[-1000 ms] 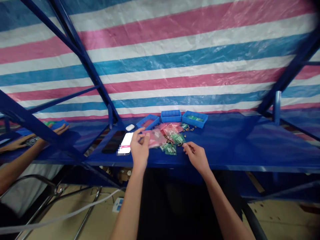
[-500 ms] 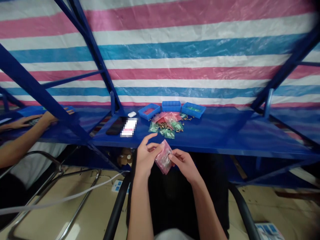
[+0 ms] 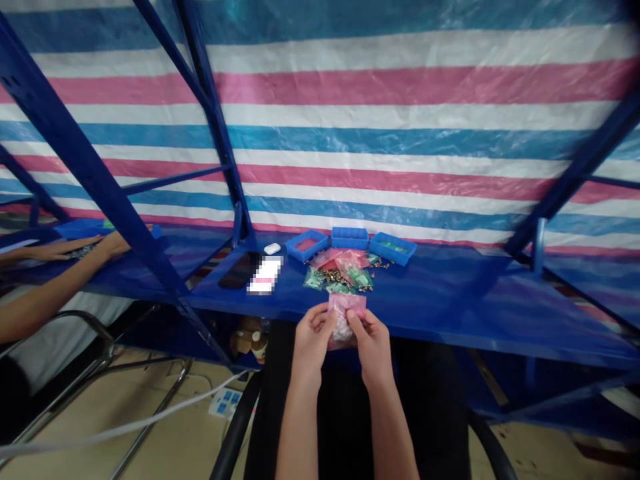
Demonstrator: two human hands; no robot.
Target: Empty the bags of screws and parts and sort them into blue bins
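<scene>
A pink see-through bag [image 3: 347,305] with pale contents is held upright at the table's front edge. My left hand [image 3: 314,337] pinches its left side between thumb and fingers. On the right side, my right hand [image 3: 371,340] grips it the same way. Just beyond the bag, green packets [image 3: 314,279] and pink bags [image 3: 327,257] lie around a pile of small brass-coloured parts [image 3: 334,277]. Behind the pile stand three blue trays, the left one [image 3: 307,246] with something pink inside, the middle one [image 3: 350,238], and the right one [image 3: 393,249] with green packets.
A dark phone [image 3: 240,270], a white case [image 3: 273,249] and a blurred-out bright object [image 3: 265,275] lie left on the blue table [image 3: 475,293]. Another person's hands [image 3: 113,245] are at the far left. Blue metal struts [image 3: 220,127] rise from the table.
The view has tilted up. The pink bag has turned from slanted to upright, and my left hand's raised fingers have closed in on it. Both hands now hold its sides evenly.
</scene>
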